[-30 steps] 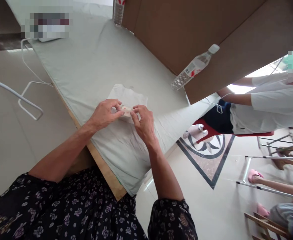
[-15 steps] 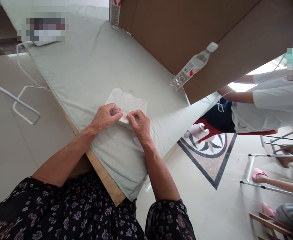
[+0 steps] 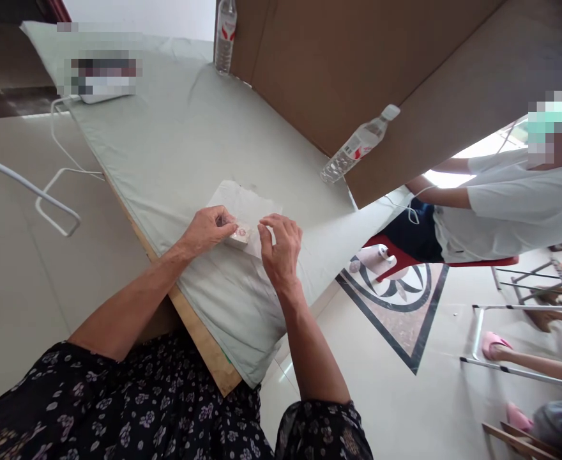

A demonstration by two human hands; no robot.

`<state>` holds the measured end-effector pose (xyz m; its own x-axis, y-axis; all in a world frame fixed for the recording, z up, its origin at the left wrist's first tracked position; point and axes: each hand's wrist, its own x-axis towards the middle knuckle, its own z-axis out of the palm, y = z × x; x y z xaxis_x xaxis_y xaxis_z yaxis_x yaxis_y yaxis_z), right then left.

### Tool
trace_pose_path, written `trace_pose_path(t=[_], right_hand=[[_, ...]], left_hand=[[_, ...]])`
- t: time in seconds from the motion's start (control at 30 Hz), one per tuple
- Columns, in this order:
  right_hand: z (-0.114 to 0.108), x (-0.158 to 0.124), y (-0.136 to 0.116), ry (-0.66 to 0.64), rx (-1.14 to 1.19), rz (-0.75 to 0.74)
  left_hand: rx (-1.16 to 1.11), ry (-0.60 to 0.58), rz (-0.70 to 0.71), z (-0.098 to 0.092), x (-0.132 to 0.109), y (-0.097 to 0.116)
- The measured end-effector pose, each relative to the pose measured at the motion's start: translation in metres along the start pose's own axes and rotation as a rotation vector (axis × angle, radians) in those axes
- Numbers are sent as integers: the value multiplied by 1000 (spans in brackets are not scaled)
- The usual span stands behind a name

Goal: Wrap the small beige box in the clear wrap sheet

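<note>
A small pale block (image 3: 243,235) with reddish marks on its top sits on a sheet of thin white paper (image 3: 235,193) near the table corner. My left hand (image 3: 209,228) is closed at the block's left end, its thumb lying on the top edge; the fingers behind are partly hidden. To the right of the block, apart from it, my right hand (image 3: 281,246) is raised over the paper with thumb and forefinger drawn together. Whatever may be between those fingertips is too small to make out.
The table has a pale green cloth (image 3: 166,128). A large cardboard sheet (image 3: 329,76) stands at the back, with water bottles (image 3: 357,148) beside it. A white cable (image 3: 55,220) hangs at left. Another person in a white shirt (image 3: 515,198) sits at right.
My right hand has moved away from the block to the right, uncovering its marked top. My left hand stays at the block. The whole view has shifted slightly.
</note>
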<state>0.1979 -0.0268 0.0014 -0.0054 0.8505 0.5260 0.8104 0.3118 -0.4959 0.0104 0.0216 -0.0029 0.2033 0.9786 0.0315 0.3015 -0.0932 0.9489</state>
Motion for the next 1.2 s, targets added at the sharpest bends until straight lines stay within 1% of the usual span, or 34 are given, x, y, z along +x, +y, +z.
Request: trace_pose_path(t=[0.07, 0.13, 0.2, 0.3, 0.37, 0.43, 0.53, 0.63, 0.7, 0.83, 0.93, 1.03, 1.1, 1.2], right_hand=[[-5, -6, -11, -76, -85, -152], [-5, -10, -19, -208, -145, -247], [-3, -11, -23, -313, -201, -265], [-1, -7, -24, -389, -253, -261], [-2, -2, -23, -415, -274, -274], [-1, 3, -23, -436, -297, -288], [1, 12, -22, -468, -324, -314], [4, 19, -21, -496, -336, -343], [5, 22, -20, -506, -339, -358], [4, 24, -18, -520, -340, -393], [2, 26, -18, -526, -340, -404], [2, 27, -20, -533, -353, -405], [1, 28, -21, -541, -364, -409], [0, 30, -23, -552, -360, -416]], left_hand=[[15, 1, -2, 1, 1, 0], [27, 1, -4, 0, 1, 0], [54, -11, 2, -5, -2, 3], [146, -21, 28, -20, -8, 6], [193, 6, 35, -31, -11, 6], [243, 41, -1, -37, -12, 5], [345, 72, -79, -37, -10, 3], [467, 79, -146, -34, -9, 3], [543, 93, -162, -35, -11, 3], [639, 168, -176, -45, -13, -3], [639, 176, -208, -49, -9, -9], [589, 177, -213, -45, -2, -10], [515, 144, -245, -41, 1, -8], [355, 53, -287, -36, 2, -2]])
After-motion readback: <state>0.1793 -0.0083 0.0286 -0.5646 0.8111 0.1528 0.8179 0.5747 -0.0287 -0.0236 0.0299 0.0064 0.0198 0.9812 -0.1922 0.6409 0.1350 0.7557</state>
